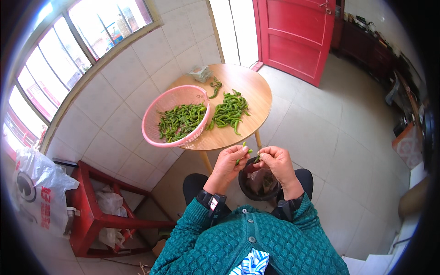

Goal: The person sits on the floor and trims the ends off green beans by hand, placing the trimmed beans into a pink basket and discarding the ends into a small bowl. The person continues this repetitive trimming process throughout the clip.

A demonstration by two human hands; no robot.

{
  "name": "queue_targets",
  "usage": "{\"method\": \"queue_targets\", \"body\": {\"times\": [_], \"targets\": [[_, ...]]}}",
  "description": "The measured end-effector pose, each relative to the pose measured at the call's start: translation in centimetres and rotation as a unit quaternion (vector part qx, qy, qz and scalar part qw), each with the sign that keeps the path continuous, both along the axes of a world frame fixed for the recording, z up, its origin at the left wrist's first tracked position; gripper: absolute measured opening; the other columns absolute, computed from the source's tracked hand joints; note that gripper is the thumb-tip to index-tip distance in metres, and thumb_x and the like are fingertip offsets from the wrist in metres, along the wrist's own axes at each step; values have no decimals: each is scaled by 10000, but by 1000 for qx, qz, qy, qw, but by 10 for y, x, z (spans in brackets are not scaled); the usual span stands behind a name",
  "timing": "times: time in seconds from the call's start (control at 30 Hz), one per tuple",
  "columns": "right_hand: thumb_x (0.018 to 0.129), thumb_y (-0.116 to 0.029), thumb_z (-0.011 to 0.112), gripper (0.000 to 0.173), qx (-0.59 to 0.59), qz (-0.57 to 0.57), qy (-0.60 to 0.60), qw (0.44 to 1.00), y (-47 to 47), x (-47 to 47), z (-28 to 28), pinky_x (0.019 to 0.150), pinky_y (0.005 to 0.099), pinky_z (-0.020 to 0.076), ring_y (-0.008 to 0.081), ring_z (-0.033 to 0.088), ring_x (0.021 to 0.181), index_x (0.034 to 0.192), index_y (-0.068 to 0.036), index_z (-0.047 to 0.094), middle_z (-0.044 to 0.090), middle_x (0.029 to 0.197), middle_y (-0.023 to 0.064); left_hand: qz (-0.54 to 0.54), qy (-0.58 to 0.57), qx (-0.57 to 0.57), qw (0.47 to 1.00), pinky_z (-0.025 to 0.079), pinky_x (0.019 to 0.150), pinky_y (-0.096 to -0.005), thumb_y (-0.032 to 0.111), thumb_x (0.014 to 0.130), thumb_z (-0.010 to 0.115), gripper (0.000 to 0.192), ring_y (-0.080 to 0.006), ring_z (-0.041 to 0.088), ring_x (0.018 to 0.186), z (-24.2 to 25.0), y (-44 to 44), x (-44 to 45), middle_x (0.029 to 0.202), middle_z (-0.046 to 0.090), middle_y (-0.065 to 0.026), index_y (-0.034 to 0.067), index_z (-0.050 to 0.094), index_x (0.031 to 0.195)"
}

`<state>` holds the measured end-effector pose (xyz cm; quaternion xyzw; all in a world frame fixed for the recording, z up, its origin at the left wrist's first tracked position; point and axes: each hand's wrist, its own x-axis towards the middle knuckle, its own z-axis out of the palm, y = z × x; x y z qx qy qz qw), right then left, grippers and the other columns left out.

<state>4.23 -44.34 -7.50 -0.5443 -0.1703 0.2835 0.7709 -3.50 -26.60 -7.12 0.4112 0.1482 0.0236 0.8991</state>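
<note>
My left hand grips green chili peppers, their ends poking out past the thumb and fingers. Close beside it, my right hand pinches a small dark green piece, perhaps a stem, between thumb and fingertips. Both hands are above a dark bucket on the floor between my knees, with what looks like scraps and a bag inside. Beyond them, a pile of green peppers lies on a round wooden table. Left of that pile sits a pink plastic colander holding many more peppers.
A few curled peppers and a crumpled plastic bag lie toward the table's back. To my left stands a red wooden stand with plastic bags in it. A red door stands ajar behind the table.
</note>
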Motion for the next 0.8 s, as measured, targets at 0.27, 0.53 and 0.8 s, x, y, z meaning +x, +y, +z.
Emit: {"method": "queue_targets", "body": {"times": [0.27, 0.53, 0.8], "targets": [[856, -137, 652, 170, -172, -63, -184, 966, 6, -2, -30, 662, 329, 550, 177, 682, 700, 920, 2, 727, 714, 794, 120, 5, -76, -201, 976, 307, 419, -170, 127, 999, 546, 102, -25, 402, 519, -53, 91, 27, 664, 437, 66, 48, 552, 936], [815, -144, 576, 175, -278, -59, -429, 858, -10, 23, -40, 720, 418, 537, 370, 652, 736, 801, -8, 685, 682, 808, 203, 116, 47, -74, 989, 295, 413, -172, 32, 944, 549, 127, -46, 381, 498, -41, 124, 61, 687, 477, 32, 3, 585, 1063], [882, -48, 649, 129, -173, -80, -307, 932, 3, 17, -21, 683, 280, 545, 172, 689, 724, 960, 32, 713, 717, 805, 115, 206, -77, -226, 949, 524, 843, -329, 249, 1030, 458, 383, -278, 596, 977, -22, 63, 38, 1147, 596, -231, -98, 515, 1180]]}}
